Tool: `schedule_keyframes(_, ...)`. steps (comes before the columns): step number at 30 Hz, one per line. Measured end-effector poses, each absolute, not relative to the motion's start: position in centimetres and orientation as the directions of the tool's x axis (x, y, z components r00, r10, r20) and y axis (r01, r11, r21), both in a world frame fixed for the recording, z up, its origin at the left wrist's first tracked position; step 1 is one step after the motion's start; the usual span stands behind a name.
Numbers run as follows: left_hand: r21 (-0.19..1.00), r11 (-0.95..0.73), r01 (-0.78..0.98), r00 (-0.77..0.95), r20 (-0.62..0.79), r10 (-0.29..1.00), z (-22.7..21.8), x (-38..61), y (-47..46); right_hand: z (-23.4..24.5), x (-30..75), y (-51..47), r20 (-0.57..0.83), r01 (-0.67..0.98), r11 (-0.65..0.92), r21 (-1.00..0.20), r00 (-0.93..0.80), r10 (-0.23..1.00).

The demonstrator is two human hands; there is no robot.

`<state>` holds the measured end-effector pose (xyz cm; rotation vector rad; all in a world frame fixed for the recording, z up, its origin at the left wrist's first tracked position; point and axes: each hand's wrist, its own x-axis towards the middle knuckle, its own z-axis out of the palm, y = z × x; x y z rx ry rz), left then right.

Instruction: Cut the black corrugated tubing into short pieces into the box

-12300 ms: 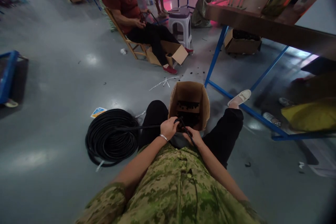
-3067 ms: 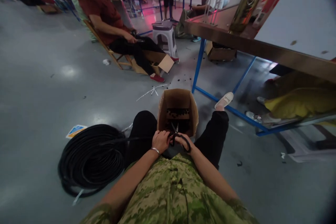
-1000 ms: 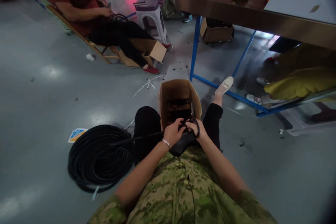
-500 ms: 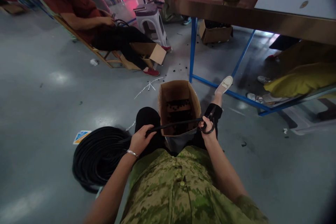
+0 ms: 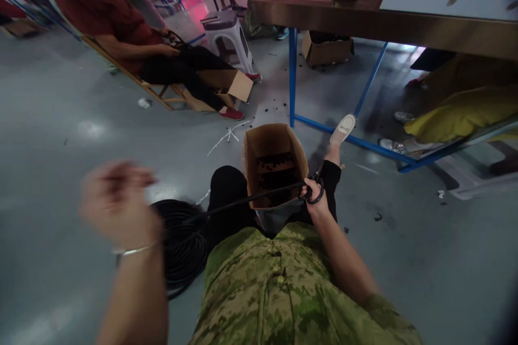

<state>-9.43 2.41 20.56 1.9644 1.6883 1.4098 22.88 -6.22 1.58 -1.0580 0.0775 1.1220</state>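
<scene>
My right hand (image 5: 313, 192) is closed round black-handled scissors (image 5: 320, 188) at the right rim of a cardboard box (image 5: 247, 164). The end of a long black strip (image 5: 238, 200) is at the same hand. The strip runs left across the near side of the box and over my knee to a large black coil (image 5: 184, 259) on the floor. My left hand (image 5: 119, 202), with a bracelet at its wrist, is raised over the coil's left side. Motion smears its fingers, so its grip cannot be made out. Small dark pieces lie inside the box.
A table (image 5: 364, 24) with blue legs stands ahead on the right. Ahead on the left, a person in dark red (image 5: 117, 29) sits beside an open carton (image 5: 240, 86) and a plastic stool (image 5: 226, 32). Another carton (image 5: 326, 53) is under the table. Small scraps dot the floor.
My left hand has come off the strip near my knee and swung left and up, over the coil. My right hand stays by the box with the scissors and strip end.
</scene>
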Motion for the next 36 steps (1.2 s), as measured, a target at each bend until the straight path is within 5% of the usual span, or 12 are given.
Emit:
schedule_keyframes(2, 0.627, -0.423, 0.655, 0.209, 0.387, 0.898, 16.3, -3.5, 0.3, 1.4, 23.0, -6.4, -0.542, -0.769, 0.01, -0.64, 0.46, 0.703)
schedule_keyframes(4, 0.551, -0.542, 0.635, 0.564, 0.15, 0.812, 12.2, 1.7, -1.7, 1.2, 23.3, -6.7, -0.544, -0.777, 0.0, -0.63, 0.442, 0.714)
schedule_keyframes(6, 0.481, -0.588, 0.651, 0.657, 0.031, 0.753, 9.2, 5.2, -2.8, 1.3, 23.7, -7.1, -0.552, -0.791, -0.002, -0.612, 0.426, 0.717)
schedule_keyframes(9, 0.473, -0.541, 0.695, 0.631, -0.041, 0.775, 7.0, 6.9, -3.0, 1.7, 24.1, -7.5, -0.537, -0.799, 0.023, -0.601, 0.424, 0.729)
schedule_keyframes(16, 0.733, -0.312, 0.605, 0.575, -0.13, 0.808, 5.8, 5.5, -2.0, 3.0, 24.2, -8.0, -0.257, -0.63, 0.107, -0.769, 0.458, 0.851)
schedule_keyframes(21, 0.801, -0.234, 0.551, 0.561, -0.148, 0.814, 5.1, 5.4, -1.9, 3.6, 24.2, -7.9, -0.221, -0.536, 0.096, -0.839, 0.497, 0.839)
schedule_keyframes(31, 0.698, -0.302, 0.65, 0.502, -0.095, 0.86, 4.8, 5.0, -2.6, 2.5, 23.1, -6.8, -0.281, -0.533, 0.072, -0.843, 0.55, 0.786)
schedule_keyframes(36, 0.547, -0.377, 0.747, 0.429, 0.036, 0.903, 3.7, 4.0, -1.5, 1.3, 22.3, -6.5, -0.33, -0.474, -0.059, -0.878, 0.513, 0.792)
